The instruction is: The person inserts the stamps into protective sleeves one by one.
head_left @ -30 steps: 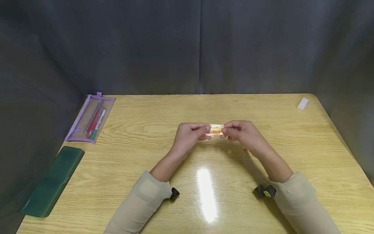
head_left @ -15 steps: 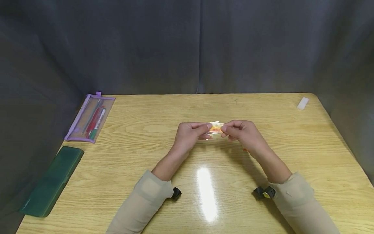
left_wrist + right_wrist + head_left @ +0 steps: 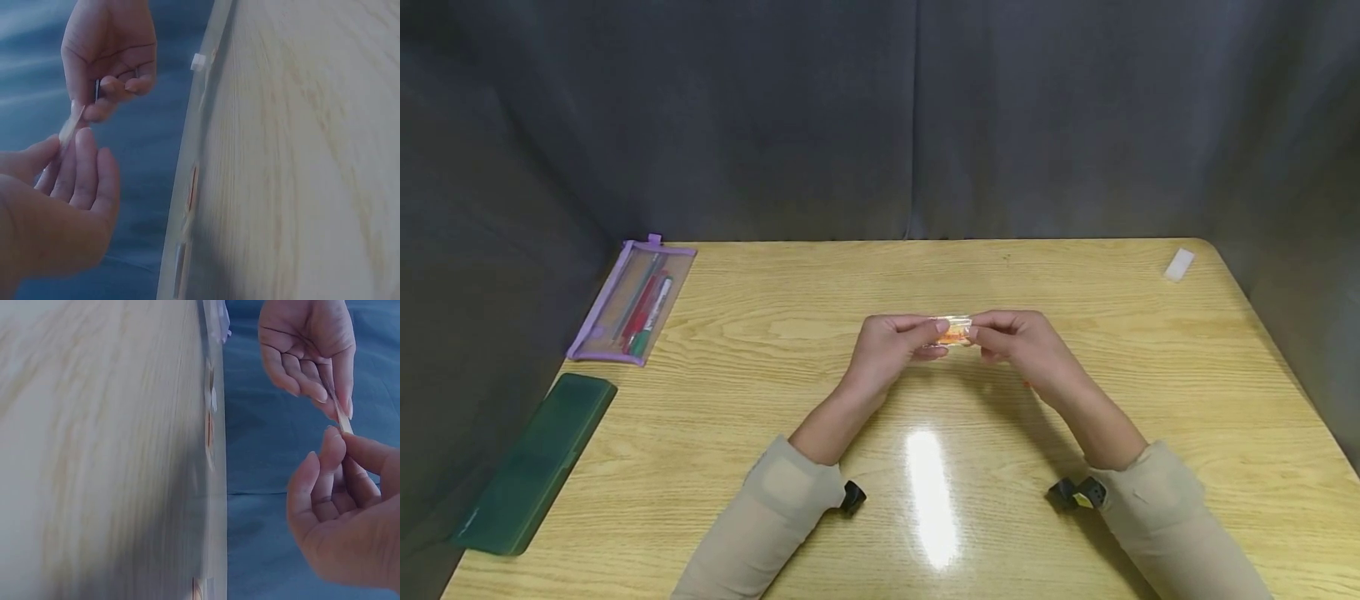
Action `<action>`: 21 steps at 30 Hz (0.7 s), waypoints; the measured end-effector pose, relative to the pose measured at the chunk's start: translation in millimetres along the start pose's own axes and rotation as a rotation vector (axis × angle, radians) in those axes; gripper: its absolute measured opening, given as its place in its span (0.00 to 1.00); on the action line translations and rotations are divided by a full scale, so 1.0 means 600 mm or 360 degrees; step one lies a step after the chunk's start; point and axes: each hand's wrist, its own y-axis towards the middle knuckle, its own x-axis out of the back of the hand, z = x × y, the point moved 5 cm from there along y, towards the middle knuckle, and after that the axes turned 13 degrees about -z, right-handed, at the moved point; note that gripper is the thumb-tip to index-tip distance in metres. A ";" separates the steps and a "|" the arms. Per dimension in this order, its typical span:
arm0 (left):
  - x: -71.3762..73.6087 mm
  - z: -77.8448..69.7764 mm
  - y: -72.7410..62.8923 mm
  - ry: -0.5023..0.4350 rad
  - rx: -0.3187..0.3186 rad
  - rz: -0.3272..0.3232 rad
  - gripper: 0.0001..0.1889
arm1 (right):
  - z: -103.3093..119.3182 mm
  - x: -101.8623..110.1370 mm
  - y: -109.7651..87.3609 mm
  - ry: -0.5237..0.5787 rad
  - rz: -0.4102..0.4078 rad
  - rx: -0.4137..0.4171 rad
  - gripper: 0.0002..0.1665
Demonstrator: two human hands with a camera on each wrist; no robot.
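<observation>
A small, thin, shiny orange-and-gold wrapper (image 3: pixel 955 331) is stretched between both hands above the table, near the middle of the head view. My left hand (image 3: pixel 880 354) pinches its left end between thumb and fingers. At the other end my right hand (image 3: pixel 1030 346) pinches it the same way. Seen nearly edge-on, the wrapper (image 3: pixel 67 130) looks flat and pale in the left wrist view. A narrow strip of the wrapper (image 3: pixel 345 422) shows between the fingertips in the right wrist view. The fingers cover both its ends.
On the left of the wooden table (image 3: pixel 737 292) lie a purple-edged mesh pouch (image 3: pixel 638 304) with pens and a green case (image 3: pixel 538 467). A white block (image 3: pixel 1179 264) sits at the far right corner. A bit of orange (image 3: pixel 1027 384) peeks out under the right wrist.
Both hands stay almost in place. The wrapper tilts and its shine shifts between the frames; my left thumb has slid slightly right over it.
</observation>
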 end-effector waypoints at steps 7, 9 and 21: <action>0.013 0.003 0.002 0.0047 0.0024 0.0005 0.13 | -0.005 0.016 0.001 -0.0076 -0.0033 -0.0054 0.22; 0.014 0.004 0.003 0.0041 0.0030 0.0008 0.13 | -0.006 0.018 0.001 -0.0072 -0.0032 -0.0077 0.22; 0.011 0.006 0.003 0.0082 0.0028 -0.0015 0.10 | -0.008 0.019 0.001 -0.0030 -0.0063 -0.0108 0.23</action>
